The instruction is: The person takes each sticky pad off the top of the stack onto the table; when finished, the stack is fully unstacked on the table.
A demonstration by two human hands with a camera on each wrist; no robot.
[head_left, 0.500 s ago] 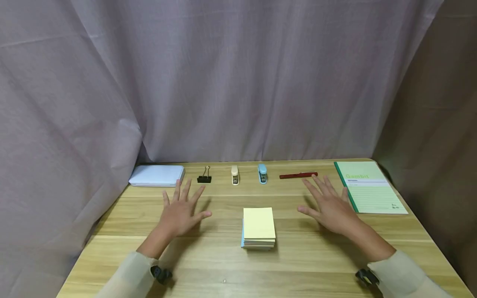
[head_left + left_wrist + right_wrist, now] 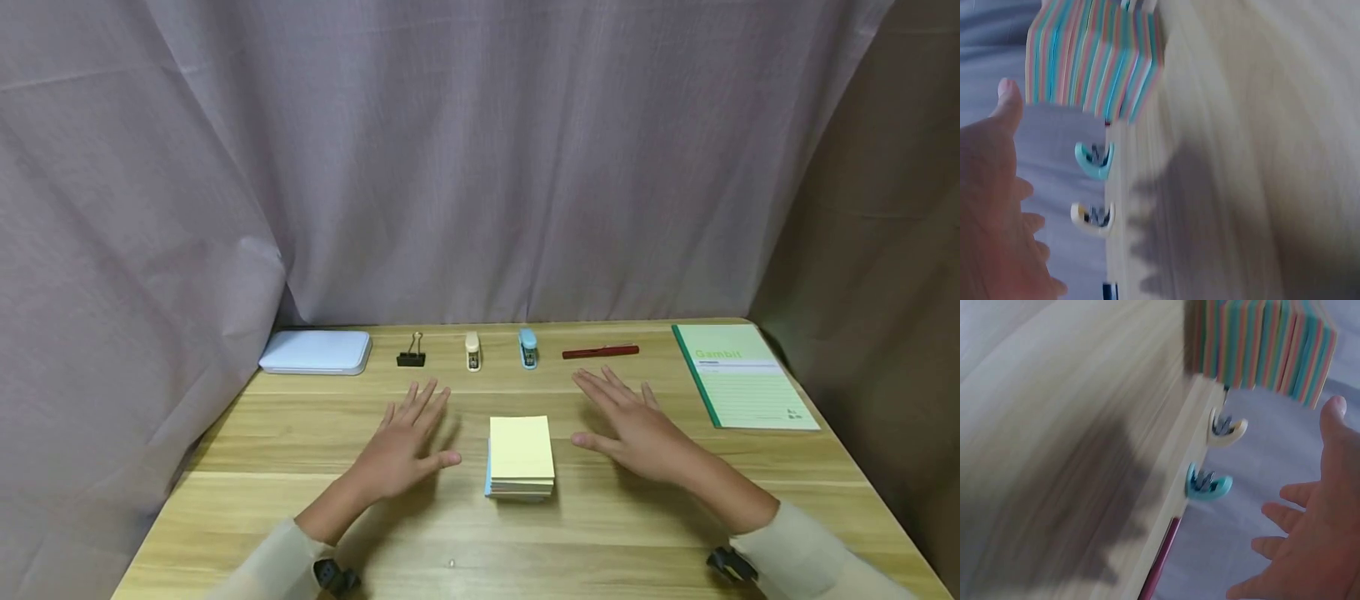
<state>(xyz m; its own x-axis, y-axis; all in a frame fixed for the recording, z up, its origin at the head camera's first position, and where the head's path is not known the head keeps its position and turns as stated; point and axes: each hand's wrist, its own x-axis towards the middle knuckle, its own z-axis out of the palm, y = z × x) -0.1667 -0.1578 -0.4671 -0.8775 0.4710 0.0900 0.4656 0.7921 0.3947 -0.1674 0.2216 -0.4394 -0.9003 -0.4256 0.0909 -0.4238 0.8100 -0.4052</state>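
A stack of sticky notes (image 2: 521, 450), yellow on top, stands in the middle of the table between my two hands. In the wrist views the sides of this stack (image 2: 1088, 59) show pink, yellow and blue-green layers. My left hand (image 2: 397, 454) hovers over the table to its left, fingers extended, holding nothing. On the other side, my right hand (image 2: 637, 433) is also spread and empty, its thumb toward the stack. Both hands cast shadows on the wood, and neither touches the stack.
Along the table's back edge lie a pale blue case (image 2: 315, 352), a black binder clip (image 2: 411, 359), a cream stapler (image 2: 472, 352), a blue stapler (image 2: 528, 349) and a dark red pen (image 2: 600, 352). A green notebook (image 2: 742, 379) lies at the right. Grey curtains (image 2: 480, 167) hang behind.
Both hands have moved inward toward the sticky notes, the left one to the right and the right one to the left. Their fingers are less widely spread. The stack has not moved.
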